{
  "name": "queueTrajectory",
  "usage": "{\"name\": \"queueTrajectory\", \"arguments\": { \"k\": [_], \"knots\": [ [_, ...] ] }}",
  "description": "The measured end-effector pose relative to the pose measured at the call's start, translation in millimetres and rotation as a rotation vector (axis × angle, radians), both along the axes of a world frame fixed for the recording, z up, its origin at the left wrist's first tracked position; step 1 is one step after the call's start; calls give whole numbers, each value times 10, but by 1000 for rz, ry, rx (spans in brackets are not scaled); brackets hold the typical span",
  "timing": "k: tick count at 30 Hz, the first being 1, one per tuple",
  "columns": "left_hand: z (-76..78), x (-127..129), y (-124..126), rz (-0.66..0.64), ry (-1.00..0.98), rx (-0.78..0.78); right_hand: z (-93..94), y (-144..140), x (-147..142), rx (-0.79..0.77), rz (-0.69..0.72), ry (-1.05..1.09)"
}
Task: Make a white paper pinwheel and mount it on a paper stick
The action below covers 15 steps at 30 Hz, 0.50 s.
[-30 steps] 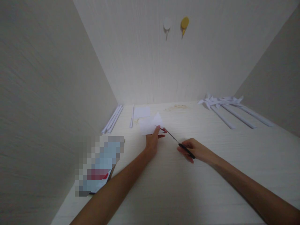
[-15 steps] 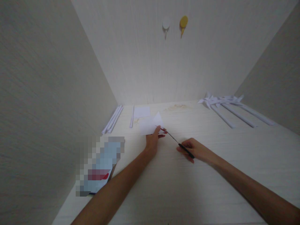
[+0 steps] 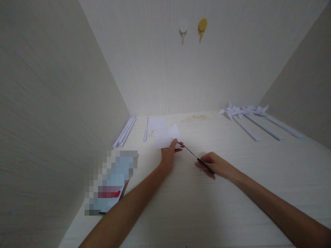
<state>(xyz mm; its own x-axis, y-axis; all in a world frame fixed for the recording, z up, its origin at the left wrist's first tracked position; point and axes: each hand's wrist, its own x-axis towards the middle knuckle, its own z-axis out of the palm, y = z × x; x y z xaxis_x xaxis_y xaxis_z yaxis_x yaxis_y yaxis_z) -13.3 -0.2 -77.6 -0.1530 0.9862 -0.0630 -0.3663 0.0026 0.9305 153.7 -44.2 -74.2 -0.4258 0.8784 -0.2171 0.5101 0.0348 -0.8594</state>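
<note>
Barely anything has moved since the earlier frame: left hand (image 3: 168,156) pinches white paper sheet (image 3: 162,138) over table (image 3: 191,206), right hand (image 3: 213,163) fingers curl round black-handled scissors (image 3: 204,165), blade beside left fingertips, so paper slipping could mean a nick.

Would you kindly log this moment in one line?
left hand: holding white paper; right hand: holding black-handled scissors; paper rolls: both sides
</note>
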Motion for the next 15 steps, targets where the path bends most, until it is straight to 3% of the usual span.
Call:
{"name": "queueTrajectory", "arguments": {
  "k": [15],
  "knots": [
    [9, -1, -3, -10, -18, 20, 4, -3, -7, 8, -15, -12]
  ]
}}
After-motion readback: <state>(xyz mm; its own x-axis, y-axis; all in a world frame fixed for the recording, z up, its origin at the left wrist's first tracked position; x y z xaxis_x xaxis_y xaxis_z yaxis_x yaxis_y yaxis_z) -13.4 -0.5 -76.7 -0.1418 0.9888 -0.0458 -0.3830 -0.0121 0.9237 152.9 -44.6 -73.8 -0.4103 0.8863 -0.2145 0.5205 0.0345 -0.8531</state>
